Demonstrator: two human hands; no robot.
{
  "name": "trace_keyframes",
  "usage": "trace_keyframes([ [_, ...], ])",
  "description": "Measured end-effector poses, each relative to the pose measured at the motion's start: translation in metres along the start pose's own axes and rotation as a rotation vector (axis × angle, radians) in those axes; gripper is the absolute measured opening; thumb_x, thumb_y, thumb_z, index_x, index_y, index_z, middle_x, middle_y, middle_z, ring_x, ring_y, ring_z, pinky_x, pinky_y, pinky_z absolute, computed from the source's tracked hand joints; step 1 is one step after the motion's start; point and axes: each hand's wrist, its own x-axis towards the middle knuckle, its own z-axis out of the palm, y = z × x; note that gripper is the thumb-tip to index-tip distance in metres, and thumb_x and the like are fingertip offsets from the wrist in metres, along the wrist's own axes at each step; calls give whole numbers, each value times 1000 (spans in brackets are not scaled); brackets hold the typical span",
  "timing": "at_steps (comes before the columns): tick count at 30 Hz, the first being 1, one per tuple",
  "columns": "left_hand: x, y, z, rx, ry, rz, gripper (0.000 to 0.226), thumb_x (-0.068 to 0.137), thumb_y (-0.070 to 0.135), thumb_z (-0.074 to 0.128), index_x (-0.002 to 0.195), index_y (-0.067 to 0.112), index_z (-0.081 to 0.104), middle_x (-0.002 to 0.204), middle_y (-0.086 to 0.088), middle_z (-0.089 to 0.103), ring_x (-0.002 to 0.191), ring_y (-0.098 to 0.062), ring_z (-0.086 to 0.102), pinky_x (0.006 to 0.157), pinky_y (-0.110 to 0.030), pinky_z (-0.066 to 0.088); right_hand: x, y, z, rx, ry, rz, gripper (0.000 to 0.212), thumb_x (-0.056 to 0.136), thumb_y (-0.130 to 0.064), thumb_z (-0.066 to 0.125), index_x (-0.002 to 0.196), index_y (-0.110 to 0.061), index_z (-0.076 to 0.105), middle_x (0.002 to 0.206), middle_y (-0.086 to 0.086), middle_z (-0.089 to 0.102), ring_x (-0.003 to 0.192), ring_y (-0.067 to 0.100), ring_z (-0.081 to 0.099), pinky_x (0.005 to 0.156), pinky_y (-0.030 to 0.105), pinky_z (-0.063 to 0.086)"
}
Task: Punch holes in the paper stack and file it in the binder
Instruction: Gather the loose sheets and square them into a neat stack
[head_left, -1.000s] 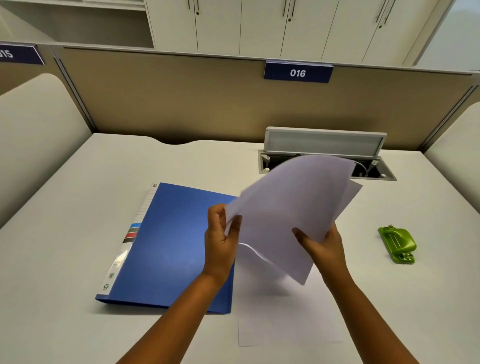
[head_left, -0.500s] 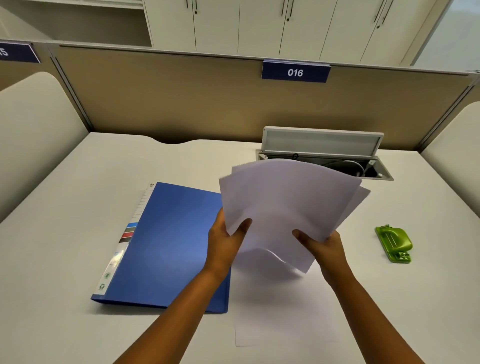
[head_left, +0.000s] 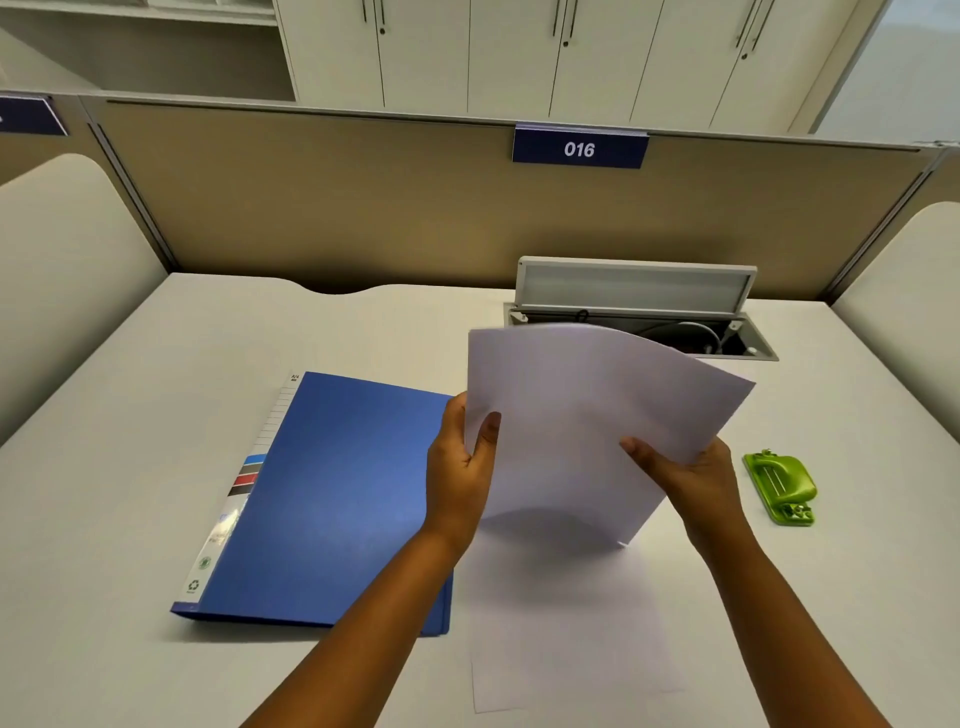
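Sheets squared up | hands (head_left: 460, 467) (head_left: 691, 478) grip paper stack (head_left: 592, 415), seemingly off-desk

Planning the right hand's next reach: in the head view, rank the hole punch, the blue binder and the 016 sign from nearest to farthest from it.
From the right hand:
1. Green hole punch, just to its right on the desk.
2. Blue binder, closed, across to the left past the left hand.
3. 016 sign, up on the partition behind the desk.

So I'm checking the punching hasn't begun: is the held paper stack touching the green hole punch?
Apart. The head view shows bare desk between the paper stack and the green hole punch, right of the right hand.
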Motion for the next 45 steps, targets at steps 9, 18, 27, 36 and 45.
trace_keyframes([
  [9,13,20,0,-84,-24,119,32,87,51,39,110,30,41,103,11,57,92,2,62,75,-16,55,1,-24,-8,39,66,-138,48,59,-49,78,99,-32,59,94,-14,67,90,10,62,66,13,53],
  [18,-12,-25,-9,128,-25,-66,13,91,26,43,89,14,49,76,4,55,66,3,55,59,-5,43,-10,34,-13,-204,8,60,29,81,-11,67,91,-36,56,93,-15,65,83,-1,63,69,11,49],
  [27,-19,-26,2,303,95,-194,9,91,13,53,90,7,59,78,2,59,70,-9,54,62,-18,45,-5,35,-26,-398,25,198,22,84,-13,64,106,-16,61,95,-2,66,75,9,65,66,23,51],
  [36,-79,-72,13,569,15,-489,35,87,10,57,121,0,51,129,-12,44,114,-24,49,92,-22,40,-46,88,-10,-820,-23,534,50,82,-30,65,123,-3,53,124,16,55,107,30,57,85,33,45],
  [45,-94,-66,21,619,-94,-632,60,93,17,48,144,7,17,153,-8,22,140,-23,24,111,-29,26,-54,92,12,-1081,-54,603,63,73,-45,71,115,-3,49,117,15,54,112,30,51,88,35,45],
])
